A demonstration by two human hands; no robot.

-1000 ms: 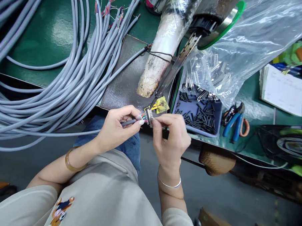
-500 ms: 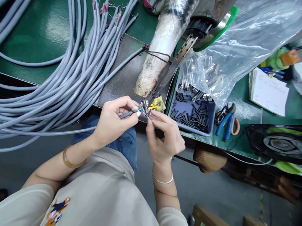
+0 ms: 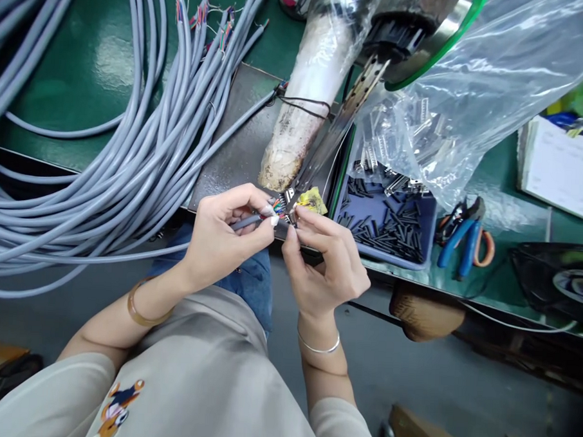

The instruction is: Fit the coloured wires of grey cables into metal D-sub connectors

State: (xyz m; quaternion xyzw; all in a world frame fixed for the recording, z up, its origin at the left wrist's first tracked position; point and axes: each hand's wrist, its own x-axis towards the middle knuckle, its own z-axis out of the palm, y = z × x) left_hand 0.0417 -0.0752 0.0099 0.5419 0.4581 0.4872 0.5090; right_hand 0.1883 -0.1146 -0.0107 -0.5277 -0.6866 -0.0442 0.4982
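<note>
Between thumb and fingers, my left hand (image 3: 230, 232) pinches the end of a grey cable (image 3: 247, 222), whose thin coloured wires fan out at a small metal connector (image 3: 288, 196). My right hand (image 3: 326, 258) is closed at the connector's right side, thumb and fingertips together; what they hold is too small to make out. A yellow piece (image 3: 312, 200) lies just behind the right fingertips. The soldering iron's metal shaft (image 3: 331, 140) points down at the connector from behind, beside a white wrapped cylinder (image 3: 296, 115) with a browned end.
Many grey cables (image 3: 143, 173) cover the left side. Right of the hands is a blue tray (image 3: 428, 250) of short black tubes, with a plastic bag (image 3: 500, 92) over its back. Blue-handled pliers (image 3: 470, 245), a notepad (image 3: 564, 166) and a black fan (image 3: 559, 275) are farther right.
The view has shifted, so the tray, pliers and notepad appear farther right. The right fingers have moved slightly over the yellow piece, and the connector looks tilted differently between the hands.
</note>
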